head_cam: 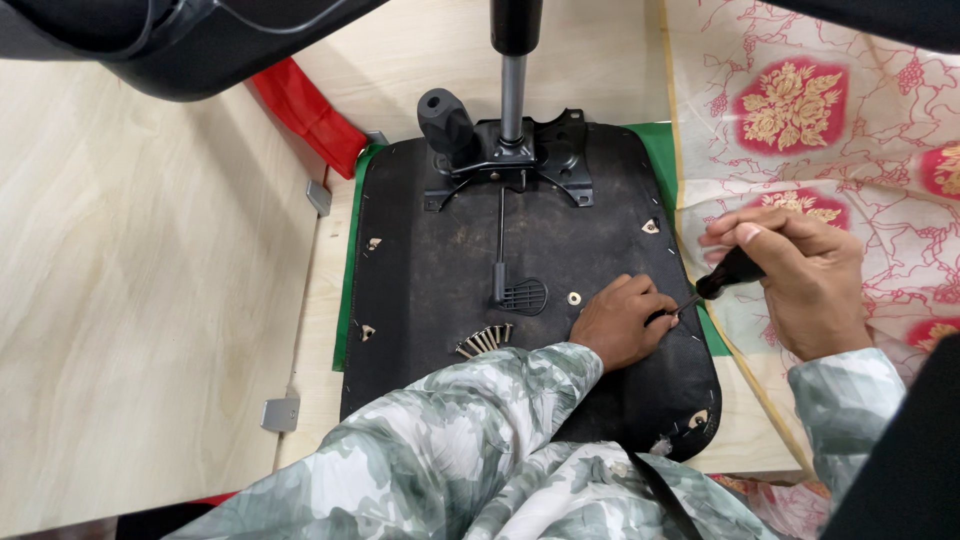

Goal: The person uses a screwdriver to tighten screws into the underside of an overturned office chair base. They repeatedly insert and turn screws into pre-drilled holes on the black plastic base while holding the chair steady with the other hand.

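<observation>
A black-handled screwdriver [722,278] slants down to the left, its thin tip at the right edge of an upturned black chair seat [450,270]. The seat lies flat, underside up, metal mechanism bolted near its far end.

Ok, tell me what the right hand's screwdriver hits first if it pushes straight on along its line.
The right hand aims the screwdriver down-left; its tip already sits at the left hand's fingers on the black seat base. Depth is unclear.
</observation>
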